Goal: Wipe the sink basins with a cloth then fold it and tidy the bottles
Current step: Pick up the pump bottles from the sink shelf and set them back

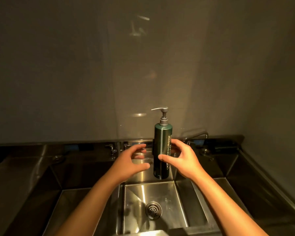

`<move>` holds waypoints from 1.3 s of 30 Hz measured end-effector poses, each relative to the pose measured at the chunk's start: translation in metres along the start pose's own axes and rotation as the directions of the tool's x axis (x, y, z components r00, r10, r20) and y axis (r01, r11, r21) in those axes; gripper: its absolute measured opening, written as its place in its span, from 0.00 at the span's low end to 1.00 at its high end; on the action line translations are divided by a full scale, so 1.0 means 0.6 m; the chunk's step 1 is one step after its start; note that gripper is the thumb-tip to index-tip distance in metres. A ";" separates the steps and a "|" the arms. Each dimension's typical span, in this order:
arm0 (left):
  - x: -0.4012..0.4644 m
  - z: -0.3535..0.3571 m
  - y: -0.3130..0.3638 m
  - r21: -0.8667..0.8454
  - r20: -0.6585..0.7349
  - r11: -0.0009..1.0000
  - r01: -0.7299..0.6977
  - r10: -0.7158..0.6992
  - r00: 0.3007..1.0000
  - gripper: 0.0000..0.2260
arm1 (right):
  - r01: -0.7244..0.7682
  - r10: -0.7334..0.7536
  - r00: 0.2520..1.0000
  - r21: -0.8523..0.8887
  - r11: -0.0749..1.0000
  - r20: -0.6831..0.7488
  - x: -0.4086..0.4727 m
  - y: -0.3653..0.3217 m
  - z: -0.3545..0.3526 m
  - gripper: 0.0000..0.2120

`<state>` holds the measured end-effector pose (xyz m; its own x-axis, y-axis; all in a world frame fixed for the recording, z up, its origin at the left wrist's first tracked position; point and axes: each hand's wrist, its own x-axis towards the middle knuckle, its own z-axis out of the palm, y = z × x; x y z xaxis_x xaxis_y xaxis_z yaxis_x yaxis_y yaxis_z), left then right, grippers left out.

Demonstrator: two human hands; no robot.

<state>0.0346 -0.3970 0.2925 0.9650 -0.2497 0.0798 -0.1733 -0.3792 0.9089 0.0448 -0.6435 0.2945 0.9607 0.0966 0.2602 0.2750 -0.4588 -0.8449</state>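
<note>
A dark green cylindrical pump bottle (162,150) stands upright in a wall bracket at the far edge of the steel sink basin (160,193). The right hand (180,156) curls around it, thumb on the label. The left hand (133,160), fingers spread and loosely curved, hovers just left, holding nothing.

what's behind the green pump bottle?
A dark bracket shows at the green pump bottle's left edge, against the steel backsplash. How it attaches is hidden by the bottle. The right hand's fingers reach behind it.
</note>
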 end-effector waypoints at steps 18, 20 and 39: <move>-0.202 -0.098 -0.095 -0.016 -0.174 0.996 0.088 -0.089 0.981 0.26 | 0.099 -0.108 0.961 0.049 0.994 0.256 -0.063 -0.174 0.184 0.32; -0.226 -0.140 -0.121 -0.042 -0.203 0.994 0.098 -0.104 0.974 0.27 | 0.117 -0.131 0.950 0.066 0.991 0.285 -0.064 -0.210 0.229 0.31; -0.379 -0.525 -0.336 -0.171 -0.267 0.974 0.149 -0.192 0.944 0.25 | 0.069 -0.127 0.954 0.212 0.975 0.271 -0.040 -0.440 0.654 0.27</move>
<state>-0.0882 0.0168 0.2196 0.9971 0.0750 0.0107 0.0087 -0.2538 0.9672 -0.0362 -0.1780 0.3277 0.8920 0.3896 0.2290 0.3427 -0.2528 -0.9048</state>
